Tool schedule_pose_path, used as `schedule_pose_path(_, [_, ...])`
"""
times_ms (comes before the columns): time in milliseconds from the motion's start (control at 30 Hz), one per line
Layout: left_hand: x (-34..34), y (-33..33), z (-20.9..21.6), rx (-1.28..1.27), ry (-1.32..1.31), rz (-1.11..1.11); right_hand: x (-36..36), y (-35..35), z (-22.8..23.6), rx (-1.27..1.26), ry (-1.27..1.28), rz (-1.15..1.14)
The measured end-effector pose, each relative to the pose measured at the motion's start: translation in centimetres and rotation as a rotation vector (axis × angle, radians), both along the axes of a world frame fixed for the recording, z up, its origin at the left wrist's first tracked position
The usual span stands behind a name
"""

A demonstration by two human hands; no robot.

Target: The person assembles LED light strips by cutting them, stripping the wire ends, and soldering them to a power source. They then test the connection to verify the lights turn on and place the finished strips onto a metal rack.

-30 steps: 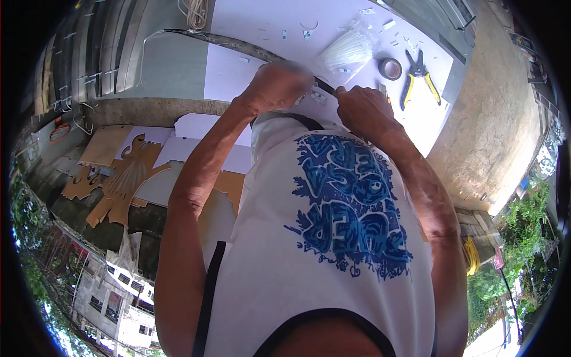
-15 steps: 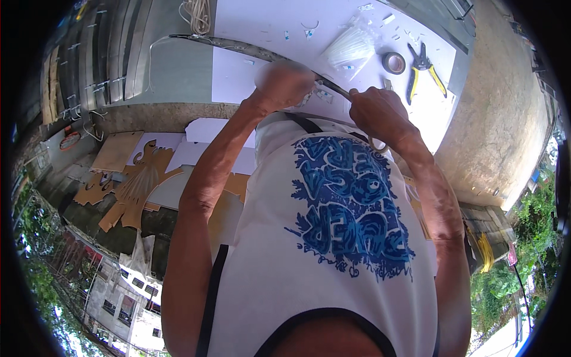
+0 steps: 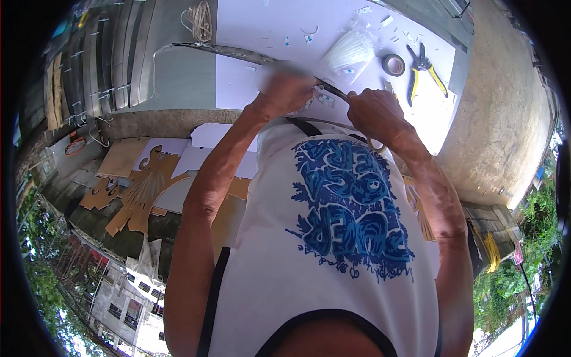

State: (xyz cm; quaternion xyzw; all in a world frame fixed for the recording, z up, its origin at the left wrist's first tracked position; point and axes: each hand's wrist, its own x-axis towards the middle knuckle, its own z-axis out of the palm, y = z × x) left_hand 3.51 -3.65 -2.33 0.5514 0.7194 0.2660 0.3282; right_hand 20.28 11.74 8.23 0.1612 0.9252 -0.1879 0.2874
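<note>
A long, narrow dark strip lies slanted over the white sheet, with a thin pale wire trailing from its far left end. My left hand is closed around the strip near its middle; its fingers are partly blurred. At the strip's near right end my right hand grips it with curled fingers, knuckles up. Between the two hands a short dark stretch of the strip shows. Small white pieces with blue marks lie just beneath it.
On the white sheet are a bag of white cable ties, a roll of black tape and yellow-handled wire strippers. Coiled cord sits at the far left, near several long strips. Brown cut-out panels lie lower left.
The whole view has tilted slightly, so the table and panels sit a little lower on the left. Both hands keep their hold on the strip, with little visible movement.
</note>
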Motion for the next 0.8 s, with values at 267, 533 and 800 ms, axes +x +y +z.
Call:
schedule_pose_path(267, [-0.2, 0.0, 0.1, -0.014, 0.026, -0.026, -1.4, 0.7, 0.1, -0.026, -0.035, 0.103])
schedule_pose_path(533, [0.0, 0.1, 0.1, 0.029, 0.028, -0.002, -1.8, 1.0, -0.2, -0.035, -0.051, 0.173])
schedule_pose_path(800, [0.3, 0.1, -0.4, -0.001, 0.084, -0.006, -3.0, 1.2, -0.5, -0.07, -0.155, 0.159])
